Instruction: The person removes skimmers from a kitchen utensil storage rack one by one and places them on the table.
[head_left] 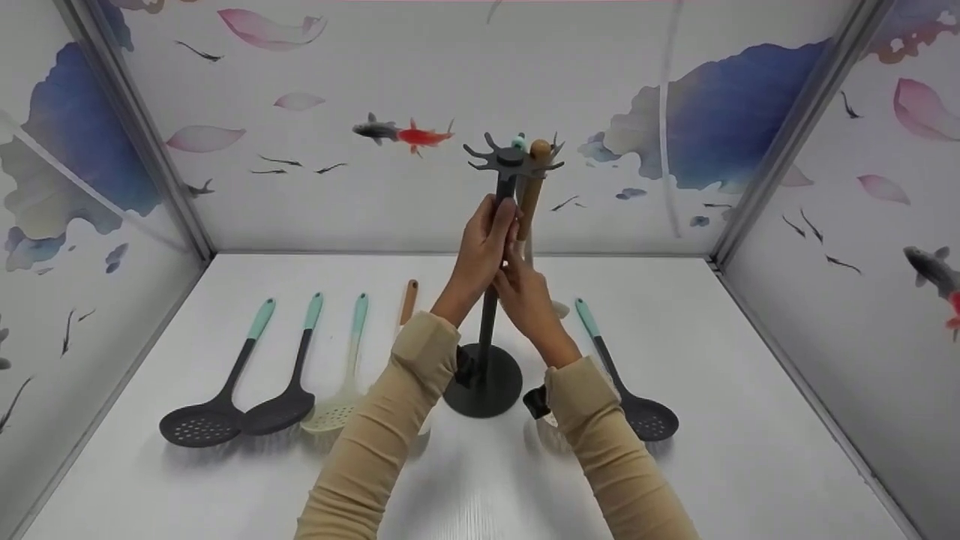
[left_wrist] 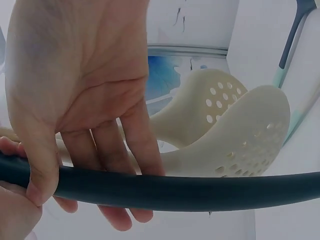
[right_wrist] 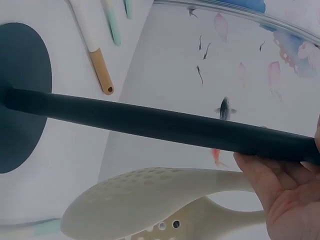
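Note:
A dark utensil stand (head_left: 487,319) with a round base and a crown of hooks rises from the table. My left hand (head_left: 485,244) grips its pole just below the hooks, thumb in front and fingers behind. Lower down on the same pole, my right hand (head_left: 527,291) holds it with its fingers against the side, partly out of frame in the right wrist view. Two cream perforated utensils hang on the far right side of the stand: one has a wooden handle (head_left: 531,196). Their perforated heads (left_wrist: 250,132) show close beside the pole in the left wrist view.
Left of the stand lie a black slotted skimmer (head_left: 202,424), a black turner (head_left: 279,412), a cream slotted turner (head_left: 334,411) and a wooden-handled utensil (head_left: 409,300), partly hidden by a sleeve. At right lies another black skimmer (head_left: 649,418). Printed panels (head_left: 450,202) enclose the table.

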